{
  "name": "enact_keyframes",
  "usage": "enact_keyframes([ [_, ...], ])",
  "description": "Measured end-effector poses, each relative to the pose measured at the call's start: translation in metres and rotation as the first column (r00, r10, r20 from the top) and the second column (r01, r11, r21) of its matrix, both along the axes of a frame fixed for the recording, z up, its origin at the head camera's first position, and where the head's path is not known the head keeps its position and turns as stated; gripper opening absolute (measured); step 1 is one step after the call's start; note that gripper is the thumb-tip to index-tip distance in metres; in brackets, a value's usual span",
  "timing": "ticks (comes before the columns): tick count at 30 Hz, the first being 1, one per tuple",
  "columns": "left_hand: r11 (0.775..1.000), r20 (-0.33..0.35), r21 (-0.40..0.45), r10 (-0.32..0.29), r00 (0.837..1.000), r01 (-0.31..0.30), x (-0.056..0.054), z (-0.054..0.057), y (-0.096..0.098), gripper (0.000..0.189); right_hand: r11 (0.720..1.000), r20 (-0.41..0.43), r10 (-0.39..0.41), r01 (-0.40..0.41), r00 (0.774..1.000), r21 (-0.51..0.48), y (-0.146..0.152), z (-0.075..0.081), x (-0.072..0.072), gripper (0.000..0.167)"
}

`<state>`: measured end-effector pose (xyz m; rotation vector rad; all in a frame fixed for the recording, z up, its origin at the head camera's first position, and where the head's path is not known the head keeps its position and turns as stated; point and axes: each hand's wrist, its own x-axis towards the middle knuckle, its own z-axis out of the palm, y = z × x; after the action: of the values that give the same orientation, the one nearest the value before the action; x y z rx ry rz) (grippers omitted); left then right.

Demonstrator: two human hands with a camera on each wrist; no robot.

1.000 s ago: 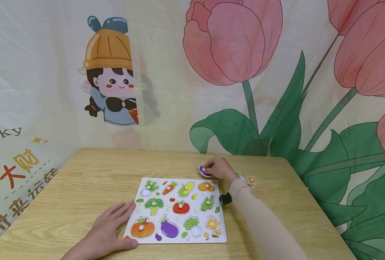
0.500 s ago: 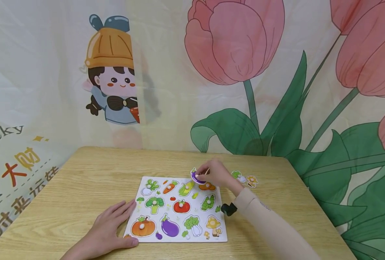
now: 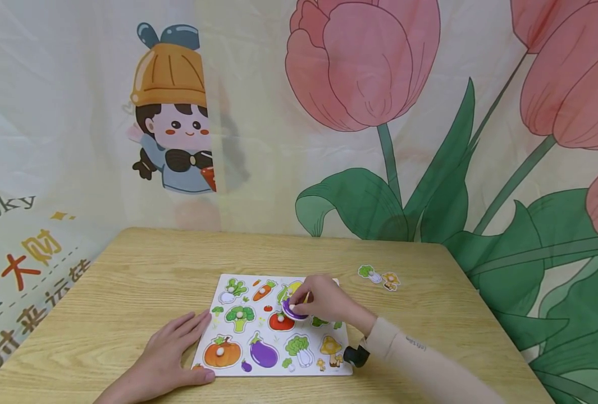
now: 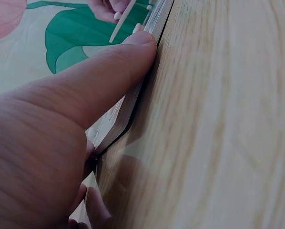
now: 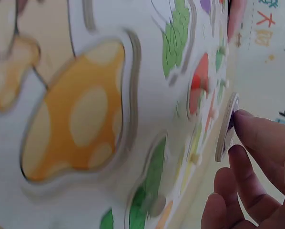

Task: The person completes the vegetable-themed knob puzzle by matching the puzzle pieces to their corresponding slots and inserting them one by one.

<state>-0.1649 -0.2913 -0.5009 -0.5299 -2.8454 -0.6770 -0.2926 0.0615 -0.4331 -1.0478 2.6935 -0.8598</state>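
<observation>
My right hand pinches the small knob of a purple eggplant puzzle piece. The piece is held above the white vegetable puzzle board, over the tomato and corn, which it partly covers. In the right wrist view the eggplant piece stands tilted, edge-on, clear of the board. My left hand rests at the board's left edge with straight fingers; its thumb presses on the front corner. The eggplant recess, cabbage recess and mushroom recess hold no knobbed piece.
A loose cabbage piece and mushroom piece lie on the wooden table behind the board to the right. Knobbed pieces such as the pumpkin and broccoli sit in the board. A printed cloth hangs behind the table.
My right hand has lifted the eggplant piece off the table behind the board and carried it forward and left over the board. My left hand has stayed in place.
</observation>
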Motion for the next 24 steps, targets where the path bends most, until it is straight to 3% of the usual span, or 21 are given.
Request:
enact_keyframes([
  [13,1.000,0.005,0.008,0.000,1.000,0.000,0.001,0.001,0.000,0.113,0.997,-0.002,0.075,-0.075,0.997,0.012,-0.022,-0.012,0.036,0.004],
  [24,1.000,-0.009,0.007,-0.002,1.000,0.002,0.001,0.000,0.000,0.112,0.993,0.037,0.111,-0.110,0.993,-0.032,-0.035,-0.024,0.053,0.005],
])
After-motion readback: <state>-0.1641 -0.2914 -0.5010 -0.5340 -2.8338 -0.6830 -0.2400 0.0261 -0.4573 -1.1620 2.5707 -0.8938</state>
